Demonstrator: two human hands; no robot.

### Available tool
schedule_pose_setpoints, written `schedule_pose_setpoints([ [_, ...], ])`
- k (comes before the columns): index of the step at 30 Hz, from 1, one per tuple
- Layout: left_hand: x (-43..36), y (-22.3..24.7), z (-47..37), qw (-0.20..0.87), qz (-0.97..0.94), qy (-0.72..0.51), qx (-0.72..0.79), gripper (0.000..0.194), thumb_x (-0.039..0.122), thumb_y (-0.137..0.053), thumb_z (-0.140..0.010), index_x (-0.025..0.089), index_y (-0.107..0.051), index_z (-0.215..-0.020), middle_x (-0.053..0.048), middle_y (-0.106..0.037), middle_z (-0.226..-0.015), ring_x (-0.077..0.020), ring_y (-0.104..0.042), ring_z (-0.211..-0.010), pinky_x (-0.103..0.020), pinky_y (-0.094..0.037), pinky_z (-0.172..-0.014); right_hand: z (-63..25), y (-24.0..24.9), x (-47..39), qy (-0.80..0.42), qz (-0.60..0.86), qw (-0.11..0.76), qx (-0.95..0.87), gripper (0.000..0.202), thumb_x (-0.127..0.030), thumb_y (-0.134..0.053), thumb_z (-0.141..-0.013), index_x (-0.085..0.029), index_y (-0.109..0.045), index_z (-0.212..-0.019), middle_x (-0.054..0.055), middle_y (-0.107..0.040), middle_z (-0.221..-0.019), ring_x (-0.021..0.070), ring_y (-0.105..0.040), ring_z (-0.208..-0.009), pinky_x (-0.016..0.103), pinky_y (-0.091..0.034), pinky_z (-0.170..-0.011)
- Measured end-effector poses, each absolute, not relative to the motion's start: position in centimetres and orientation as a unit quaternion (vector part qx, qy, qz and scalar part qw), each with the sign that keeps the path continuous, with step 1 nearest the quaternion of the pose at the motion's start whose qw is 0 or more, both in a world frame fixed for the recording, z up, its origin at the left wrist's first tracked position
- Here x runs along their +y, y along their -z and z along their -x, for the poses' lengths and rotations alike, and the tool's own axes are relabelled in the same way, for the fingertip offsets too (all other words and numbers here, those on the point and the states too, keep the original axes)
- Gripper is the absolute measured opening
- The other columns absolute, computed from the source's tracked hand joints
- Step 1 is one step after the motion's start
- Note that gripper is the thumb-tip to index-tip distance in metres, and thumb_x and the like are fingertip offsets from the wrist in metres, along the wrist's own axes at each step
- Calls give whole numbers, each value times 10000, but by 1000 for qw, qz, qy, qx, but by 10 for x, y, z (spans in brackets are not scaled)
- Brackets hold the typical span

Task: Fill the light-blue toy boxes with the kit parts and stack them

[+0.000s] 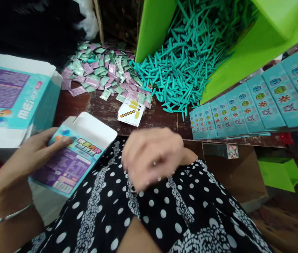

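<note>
My left hand (37,151) is closed around a small teal and purple carton (70,158), thumb on its printed face. The white flaps at the carton's upper end stand open. My right hand (152,156) is over my lap, to the right of the carton and apart from it. Motion smears its curled fingers, so I cannot see whether anything is in them. Just beyond it, a small stack of white printed cards (131,111) lies on the dark wooden table (96,110).
Flat cartons (9,95) are stacked at left. Behind the cards lie heaped green and pink sachets (104,70). Many teal pointed sticks (177,70) spill from a lime-green box (152,28). A row of teal cartons (243,105) lines the right side, above a cardboard box (233,175).
</note>
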State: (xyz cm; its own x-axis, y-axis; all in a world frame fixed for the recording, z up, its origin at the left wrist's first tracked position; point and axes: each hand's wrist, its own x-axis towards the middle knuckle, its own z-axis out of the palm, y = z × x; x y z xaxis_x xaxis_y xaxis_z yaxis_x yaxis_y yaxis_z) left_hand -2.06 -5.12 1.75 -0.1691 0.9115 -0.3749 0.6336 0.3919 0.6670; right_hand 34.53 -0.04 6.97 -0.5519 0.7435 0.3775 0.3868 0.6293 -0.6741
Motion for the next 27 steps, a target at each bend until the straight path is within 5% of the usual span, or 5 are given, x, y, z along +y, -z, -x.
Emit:
schedule_pose_setpoints([
  [4, -46, -12, 17, 353, -536, -152, 752, 645, 854, -575, -724, 237, -677, -884, -66, -737, -848, -289, -661, -786, -381, -509, -722, -332, -45, 41, -147, 355, 258, -886, 338, -504, -781, -1056, -169, -824, -1066, 141, -825, -1196, 278, -757, -1227, 465, -643, -1130],
  [9, -44, -6, 10, 377, -543, -149, 735, 688, 841, -570, -772, 209, -731, -988, -107, -780, -993, -316, -707, -852, -414, -526, -803, -329, 1, 53, -92, 411, 66, -905, 329, -256, -775, -1070, -115, -730, -1364, 227, -661, -1602, 302, -598, -1548, 483, -531, -1317],
  [14, -44, -2, 8, 392, -541, -152, 728, 707, 836, -581, -782, 199, -744, -1043, -113, -791, -1030, -308, -713, -862, -406, -526, -794, -332, 11, 54, -97, 389, 73, -913, 255, -226, -557, -1175, -132, -758, -1302, 195, -714, -1540, 256, -627, -1512, 434, -542, -1300],
  [19, -43, -1, 7, 396, -543, -156, 724, 716, 835, -585, -800, 188, -748, -1060, -120, -789, -1025, -306, -714, -869, -408, -532, -804, -330, 11, 55, -77, 403, 53, -910, 304, -163, -495, -1182, -150, -799, -1174, 150, -787, -1390, 243, -708, -1329, 366, -613, -1100],
  [27, -44, -8, 5, 403, -538, -173, 720, 724, 847, -611, -765, 194, -753, -1044, -115, -798, -1009, -325, -732, -876, -423, -562, -834, -331, 8, 47, -114, 428, 70, -894, 195, -303, -679, -1139, -160, -802, -1093, 142, -816, -1233, 244, -724, -1230, 336, -576, -962],
])
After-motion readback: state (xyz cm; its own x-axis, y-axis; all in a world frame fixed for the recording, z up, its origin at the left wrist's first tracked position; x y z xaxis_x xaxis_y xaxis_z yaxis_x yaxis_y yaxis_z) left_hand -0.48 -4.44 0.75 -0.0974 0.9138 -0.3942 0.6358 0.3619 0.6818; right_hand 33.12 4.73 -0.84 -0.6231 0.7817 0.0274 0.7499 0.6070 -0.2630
